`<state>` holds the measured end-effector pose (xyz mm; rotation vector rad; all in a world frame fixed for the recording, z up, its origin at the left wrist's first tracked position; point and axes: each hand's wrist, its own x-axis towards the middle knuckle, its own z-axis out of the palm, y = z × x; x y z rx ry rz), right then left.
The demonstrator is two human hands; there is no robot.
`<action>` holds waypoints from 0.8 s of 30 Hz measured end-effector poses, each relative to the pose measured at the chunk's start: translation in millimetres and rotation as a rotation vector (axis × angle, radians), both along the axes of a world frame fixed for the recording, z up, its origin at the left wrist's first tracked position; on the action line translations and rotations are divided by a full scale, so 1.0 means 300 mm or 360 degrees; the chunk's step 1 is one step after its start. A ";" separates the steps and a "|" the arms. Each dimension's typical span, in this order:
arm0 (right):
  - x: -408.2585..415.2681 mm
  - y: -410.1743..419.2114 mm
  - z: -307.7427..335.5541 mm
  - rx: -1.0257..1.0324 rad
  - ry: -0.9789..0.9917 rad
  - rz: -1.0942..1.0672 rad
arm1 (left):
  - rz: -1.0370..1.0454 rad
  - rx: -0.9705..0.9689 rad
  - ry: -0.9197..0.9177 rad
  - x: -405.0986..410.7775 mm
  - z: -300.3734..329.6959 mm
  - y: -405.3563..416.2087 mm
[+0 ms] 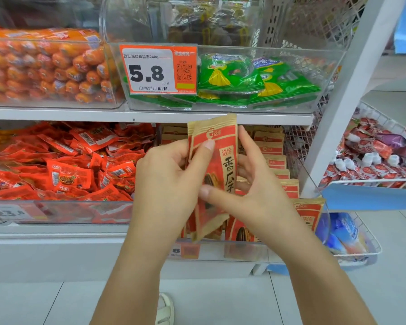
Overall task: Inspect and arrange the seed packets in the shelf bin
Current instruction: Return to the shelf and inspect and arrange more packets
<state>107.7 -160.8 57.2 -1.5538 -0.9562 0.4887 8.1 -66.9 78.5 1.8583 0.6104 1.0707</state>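
Note:
A tan and red seed packet [217, 146] stands upright in front of the lower clear shelf bin [314, 184]. My left hand [169, 181] grips its left edge, thumb pressed on the front near the top. My right hand [256, 188] holds the packet's right side, thumb across the lower front and fingers behind it. More packets of the same kind [270, 148] stand in rows inside the bin behind my hands. Another packet [311, 214] leans at the bin's front right corner.
Left of the bin lies a clear bin of red snack packets [63, 165]. On the shelf above sit orange sausages [45, 64] and green packets [251, 78] behind a 5.8 price tag [157, 69]. A wire basket of red and white snacks [380, 156] hangs at right.

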 end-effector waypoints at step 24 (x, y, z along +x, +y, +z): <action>0.075 0.035 -0.023 -0.0988 -0.0765 -0.0139 | -0.0148 0.0206 0.1022 0.003 -0.109 0.109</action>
